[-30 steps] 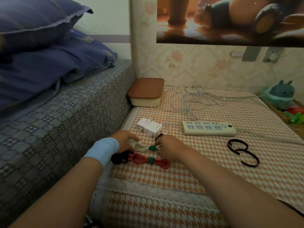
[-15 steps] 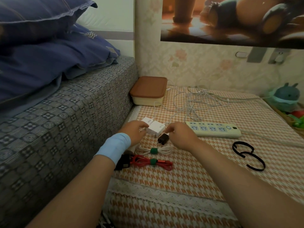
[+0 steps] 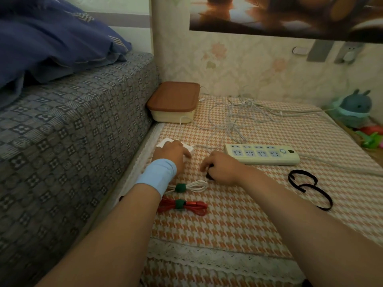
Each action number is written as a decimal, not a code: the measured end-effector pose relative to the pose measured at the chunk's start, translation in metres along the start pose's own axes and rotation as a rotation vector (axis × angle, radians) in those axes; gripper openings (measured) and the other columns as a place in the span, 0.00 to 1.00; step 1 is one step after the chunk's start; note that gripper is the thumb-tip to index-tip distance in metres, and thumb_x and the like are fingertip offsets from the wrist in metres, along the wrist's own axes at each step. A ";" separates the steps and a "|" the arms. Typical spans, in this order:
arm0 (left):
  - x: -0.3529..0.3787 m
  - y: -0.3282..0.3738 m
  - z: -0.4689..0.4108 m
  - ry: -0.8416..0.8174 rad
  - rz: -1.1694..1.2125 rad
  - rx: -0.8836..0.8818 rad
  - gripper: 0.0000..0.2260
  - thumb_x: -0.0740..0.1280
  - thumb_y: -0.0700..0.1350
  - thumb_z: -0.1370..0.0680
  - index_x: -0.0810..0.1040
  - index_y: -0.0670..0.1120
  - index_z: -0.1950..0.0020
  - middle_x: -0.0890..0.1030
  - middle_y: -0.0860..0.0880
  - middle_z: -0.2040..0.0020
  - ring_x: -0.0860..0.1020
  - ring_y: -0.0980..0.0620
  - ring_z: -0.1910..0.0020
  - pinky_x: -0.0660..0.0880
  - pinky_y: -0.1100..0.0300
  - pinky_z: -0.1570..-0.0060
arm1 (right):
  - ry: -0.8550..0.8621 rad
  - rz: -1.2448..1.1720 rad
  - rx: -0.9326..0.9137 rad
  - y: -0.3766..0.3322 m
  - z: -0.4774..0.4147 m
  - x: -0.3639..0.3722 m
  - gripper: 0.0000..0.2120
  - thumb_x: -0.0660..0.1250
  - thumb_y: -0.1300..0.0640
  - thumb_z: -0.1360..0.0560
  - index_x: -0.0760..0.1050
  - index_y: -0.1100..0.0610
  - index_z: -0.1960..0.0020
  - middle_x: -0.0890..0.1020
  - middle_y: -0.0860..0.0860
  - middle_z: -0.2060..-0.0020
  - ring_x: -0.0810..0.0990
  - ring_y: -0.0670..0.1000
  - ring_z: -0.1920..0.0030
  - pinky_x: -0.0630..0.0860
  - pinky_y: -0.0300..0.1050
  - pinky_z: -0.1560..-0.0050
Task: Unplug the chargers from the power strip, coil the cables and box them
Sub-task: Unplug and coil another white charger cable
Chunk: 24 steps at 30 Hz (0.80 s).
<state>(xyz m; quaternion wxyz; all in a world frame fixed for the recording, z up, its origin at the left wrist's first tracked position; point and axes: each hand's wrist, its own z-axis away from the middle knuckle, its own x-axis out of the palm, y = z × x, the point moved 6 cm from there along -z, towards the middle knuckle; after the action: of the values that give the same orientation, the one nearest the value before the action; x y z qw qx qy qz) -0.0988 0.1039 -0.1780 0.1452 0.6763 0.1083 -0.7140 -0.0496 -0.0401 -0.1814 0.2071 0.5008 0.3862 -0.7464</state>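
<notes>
Two cables lie coiled and tied on the mat (image 3: 238, 228), the white cable (image 3: 193, 185) and the red cable (image 3: 191, 207), as we turn to the chargers. Our left hand (image 3: 171, 156) curls its fingers over the white chargers (image 3: 165, 141); our right hand (image 3: 222, 169) pinches a black charger (image 3: 209, 175) just beside the empty power strip (image 3: 262, 155). The box (image 3: 174, 102) sits lidded by the wall. Next, we judge, comes opening it and coiling the loose cables (image 3: 238, 117).

Orange houndstooth cloth (image 3: 248, 224), red cable (image 3: 192, 207), white cable (image 3: 194, 185), both green-tied; cream box (image 3: 172, 116) with brown lid (image 3: 174, 96).
</notes>
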 end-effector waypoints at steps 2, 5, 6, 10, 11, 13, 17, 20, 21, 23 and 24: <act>-0.001 0.002 -0.001 -0.029 -0.021 -0.025 0.16 0.64 0.45 0.21 0.76 0.62 0.36 0.66 0.51 0.27 0.65 0.45 0.30 0.69 0.48 0.33 | 0.019 -0.078 0.020 0.007 0.007 -0.006 0.12 0.60 0.59 0.20 0.83 0.55 0.53 0.79 0.49 0.55 0.78 0.52 0.52 0.77 0.50 0.47; 0.000 0.008 0.000 -0.070 -0.037 -0.045 0.15 0.63 0.48 0.20 0.76 0.60 0.35 0.65 0.49 0.27 0.64 0.44 0.29 0.68 0.48 0.33 | 0.086 -0.081 0.047 0.025 0.019 -0.012 0.05 0.66 0.56 0.21 0.76 0.53 0.55 0.77 0.49 0.57 0.77 0.50 0.58 0.75 0.47 0.56; -0.001 0.010 0.002 -0.058 -0.024 -0.044 0.14 0.63 0.48 0.20 0.76 0.59 0.36 0.65 0.49 0.27 0.63 0.44 0.29 0.66 0.47 0.32 | 0.079 -0.066 0.069 0.032 0.025 -0.011 0.04 0.67 0.59 0.22 0.74 0.50 0.52 0.75 0.48 0.54 0.75 0.49 0.57 0.74 0.45 0.57; -0.012 0.035 0.007 0.038 0.240 -0.008 0.10 0.62 0.46 0.19 0.77 0.54 0.40 0.72 0.49 0.33 0.72 0.45 0.37 0.74 0.50 0.39 | 0.084 -0.230 0.129 0.053 0.048 -0.014 0.20 0.66 0.67 0.24 0.71 0.46 0.40 0.70 0.46 0.43 0.74 0.48 0.44 0.73 0.44 0.50; -0.013 0.045 0.007 0.033 0.396 -0.010 0.11 0.62 0.46 0.19 0.76 0.52 0.37 0.74 0.48 0.34 0.75 0.46 0.40 0.76 0.50 0.43 | 0.077 -0.272 0.122 0.054 0.054 -0.016 0.22 0.67 0.66 0.24 0.71 0.47 0.36 0.71 0.46 0.41 0.74 0.49 0.41 0.75 0.46 0.47; -0.012 0.071 0.009 -0.063 0.809 -0.055 0.15 0.60 0.47 0.18 0.72 0.47 0.32 0.76 0.46 0.35 0.78 0.45 0.44 0.78 0.50 0.45 | 0.051 -0.320 0.073 0.054 0.063 -0.021 0.21 0.70 0.66 0.25 0.75 0.49 0.37 0.77 0.47 0.42 0.78 0.49 0.43 0.78 0.47 0.44; -0.015 0.123 0.018 -0.348 1.618 -0.134 0.16 0.60 0.49 0.17 0.70 0.41 0.34 0.82 0.43 0.46 0.83 0.43 0.52 0.81 0.49 0.53 | -0.103 -0.338 0.018 0.049 0.086 -0.027 0.10 0.73 0.62 0.27 0.84 0.49 0.51 0.85 0.46 0.52 0.83 0.45 0.53 0.79 0.37 0.54; -0.023 0.136 0.020 -0.352 1.609 -0.076 0.14 0.63 0.45 0.18 0.73 0.38 0.36 0.82 0.46 0.62 0.79 0.48 0.67 0.79 0.56 0.63 | -0.109 -0.375 0.133 0.061 0.091 -0.030 0.12 0.66 0.63 0.25 0.87 0.52 0.55 0.87 0.50 0.53 0.86 0.51 0.53 0.82 0.47 0.49; -0.023 0.136 0.019 -0.341 1.548 -0.077 0.14 0.63 0.43 0.18 0.74 0.36 0.35 0.79 0.47 0.66 0.75 0.49 0.71 0.77 0.57 0.66 | -0.016 -0.437 0.202 0.069 0.091 -0.036 0.12 0.64 0.64 0.24 0.86 0.54 0.55 0.87 0.51 0.52 0.86 0.52 0.55 0.83 0.50 0.49; -0.023 0.137 0.020 -0.355 1.379 -0.042 0.12 0.60 0.40 0.17 0.77 0.37 0.38 0.74 0.47 0.69 0.70 0.51 0.73 0.73 0.58 0.67 | 0.307 -0.451 0.325 0.089 0.094 -0.060 0.09 0.63 0.65 0.23 0.81 0.55 0.53 0.84 0.54 0.50 0.85 0.54 0.56 0.83 0.54 0.54; -0.024 0.138 0.024 -0.389 1.294 0.005 0.12 0.59 0.39 0.17 0.79 0.38 0.40 0.74 0.48 0.70 0.69 0.51 0.73 0.72 0.58 0.67 | 0.441 -0.434 0.335 0.095 0.096 -0.073 0.08 0.64 0.64 0.23 0.77 0.54 0.49 0.80 0.54 0.45 0.83 0.53 0.55 0.81 0.54 0.56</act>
<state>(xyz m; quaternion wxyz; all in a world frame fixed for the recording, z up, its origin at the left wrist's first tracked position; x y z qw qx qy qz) -0.0713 -0.0318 -0.1465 0.5590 0.4645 -0.3483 -0.5920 -0.0100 -0.1799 -0.1314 -0.1298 0.5834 0.3912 -0.6999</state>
